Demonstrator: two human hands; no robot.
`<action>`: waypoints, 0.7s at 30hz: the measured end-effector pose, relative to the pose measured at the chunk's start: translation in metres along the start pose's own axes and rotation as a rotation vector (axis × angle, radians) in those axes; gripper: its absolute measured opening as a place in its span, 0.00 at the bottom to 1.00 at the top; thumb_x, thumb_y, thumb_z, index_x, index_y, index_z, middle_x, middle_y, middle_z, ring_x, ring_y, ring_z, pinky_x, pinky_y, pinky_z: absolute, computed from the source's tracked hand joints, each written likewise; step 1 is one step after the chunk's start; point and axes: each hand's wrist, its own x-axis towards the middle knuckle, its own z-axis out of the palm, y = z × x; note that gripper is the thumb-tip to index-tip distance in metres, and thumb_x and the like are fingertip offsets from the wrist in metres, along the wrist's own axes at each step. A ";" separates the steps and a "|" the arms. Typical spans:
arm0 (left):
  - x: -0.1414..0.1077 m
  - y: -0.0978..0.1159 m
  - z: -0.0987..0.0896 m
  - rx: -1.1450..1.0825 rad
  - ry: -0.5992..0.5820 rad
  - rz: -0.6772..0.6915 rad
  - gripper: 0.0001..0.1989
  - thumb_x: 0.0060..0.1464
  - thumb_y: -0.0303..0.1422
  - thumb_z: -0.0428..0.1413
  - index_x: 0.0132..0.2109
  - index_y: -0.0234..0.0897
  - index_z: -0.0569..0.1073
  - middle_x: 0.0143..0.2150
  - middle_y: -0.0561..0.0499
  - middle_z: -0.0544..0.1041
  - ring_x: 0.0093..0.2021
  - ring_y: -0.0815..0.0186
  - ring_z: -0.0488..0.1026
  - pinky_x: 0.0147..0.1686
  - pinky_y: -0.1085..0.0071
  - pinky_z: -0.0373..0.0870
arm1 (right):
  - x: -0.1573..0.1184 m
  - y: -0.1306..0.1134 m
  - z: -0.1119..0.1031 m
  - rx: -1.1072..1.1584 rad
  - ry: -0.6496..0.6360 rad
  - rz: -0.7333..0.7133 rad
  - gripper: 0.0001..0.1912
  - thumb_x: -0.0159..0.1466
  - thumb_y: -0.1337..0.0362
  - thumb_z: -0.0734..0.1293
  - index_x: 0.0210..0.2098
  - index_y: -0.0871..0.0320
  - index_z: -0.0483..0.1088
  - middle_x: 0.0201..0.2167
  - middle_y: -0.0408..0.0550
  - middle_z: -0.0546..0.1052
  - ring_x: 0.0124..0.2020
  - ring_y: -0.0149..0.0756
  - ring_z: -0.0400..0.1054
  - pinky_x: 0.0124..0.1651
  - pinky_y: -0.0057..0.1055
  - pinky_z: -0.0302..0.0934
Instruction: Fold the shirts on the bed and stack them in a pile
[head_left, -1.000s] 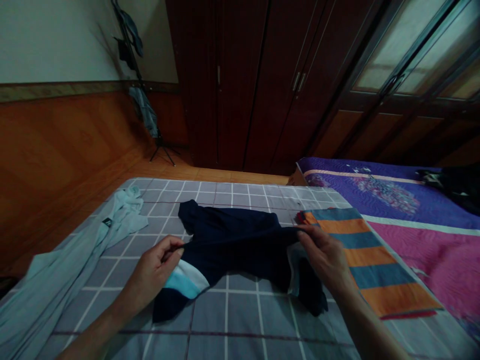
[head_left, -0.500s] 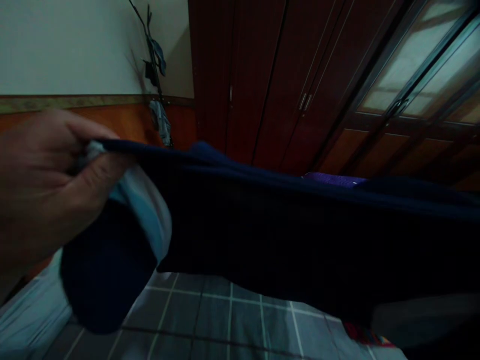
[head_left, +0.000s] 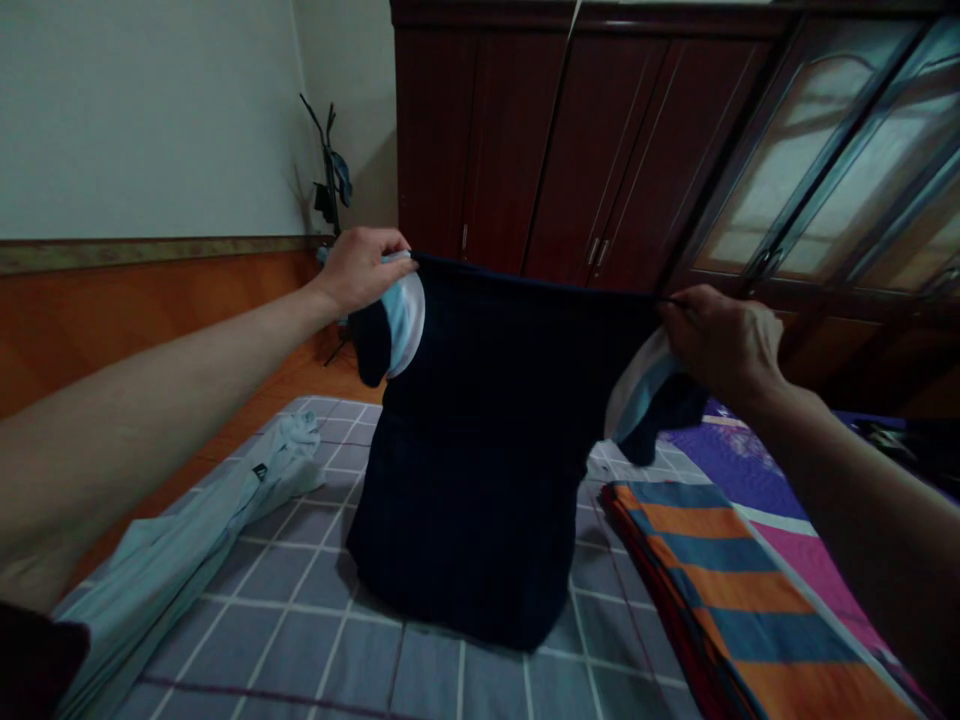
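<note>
A dark navy shirt (head_left: 480, 450) hangs spread between my two hands, its lower edge on a grey checked bedsheet (head_left: 300, 560). My left hand (head_left: 367, 268) pinches the top left corner, beside a sleeve with light blue and white bands. At the top right corner, my right hand (head_left: 720, 335) grips the shirt beside the other banded sleeve. To the left on the sheet lies a pale blue-grey garment (head_left: 217, 520). Folded orange and blue striped cloth (head_left: 735, 580) rests on the right.
Behind the bed stands a dark red wardrobe (head_left: 585, 150), with glass-fronted doors (head_left: 817, 140) to the right. A coat stand (head_left: 330, 170) is by the wall at the back left. Purple and pink bedding (head_left: 787, 530) lies at the right.
The shirt has moved farther away and now hangs lower, showing its whole body. My left hand has moved forward and right with it. My right hand has come into view.
</note>
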 end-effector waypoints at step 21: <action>-0.348 -0.008 0.042 -0.347 -0.802 0.041 0.12 0.50 0.23 0.48 0.40 0.42 0.70 0.43 0.52 0.74 0.41 0.66 0.73 0.39 0.75 0.67 | -0.337 -0.003 0.041 0.533 -0.295 -0.575 0.18 0.58 0.77 0.55 0.44 0.58 0.66 0.28 0.46 0.73 0.26 0.31 0.69 0.29 0.24 0.62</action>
